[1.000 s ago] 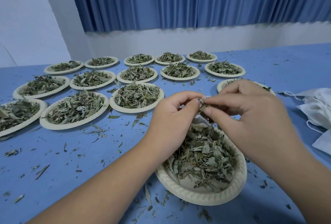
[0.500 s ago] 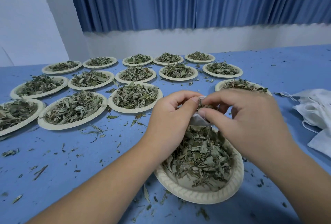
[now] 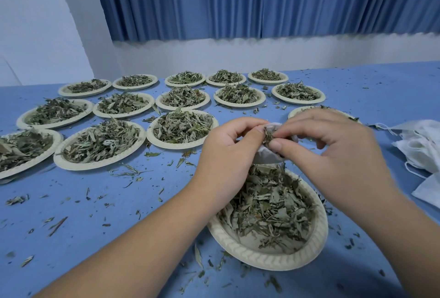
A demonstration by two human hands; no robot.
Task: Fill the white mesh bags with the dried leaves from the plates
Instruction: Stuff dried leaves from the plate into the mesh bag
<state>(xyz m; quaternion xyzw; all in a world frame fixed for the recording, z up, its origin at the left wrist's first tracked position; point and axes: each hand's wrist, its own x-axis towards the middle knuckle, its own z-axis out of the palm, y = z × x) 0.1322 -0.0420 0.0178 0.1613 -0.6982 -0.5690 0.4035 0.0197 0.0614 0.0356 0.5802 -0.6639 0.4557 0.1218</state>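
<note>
2 hands meet at centre frame. The left hand (image 3: 228, 152) pinches the mouth of a white mesh bag (image 3: 266, 156), and the right hand (image 3: 333, 154) pinches a leaf tuft into it, above the near plate (image 3: 262, 259) of dried leaves (image 3: 273, 202). The bag looks limp and light, so it is best held by its rim. The leaves look brittle and likely to shed. Full plates (image 3: 100, 142) crowd the upper left and spare bags (image 3: 421, 145) lie at the right edge, so the crumb-strewn bench (image 3: 95, 214) at lower left gives the most room.
</note>
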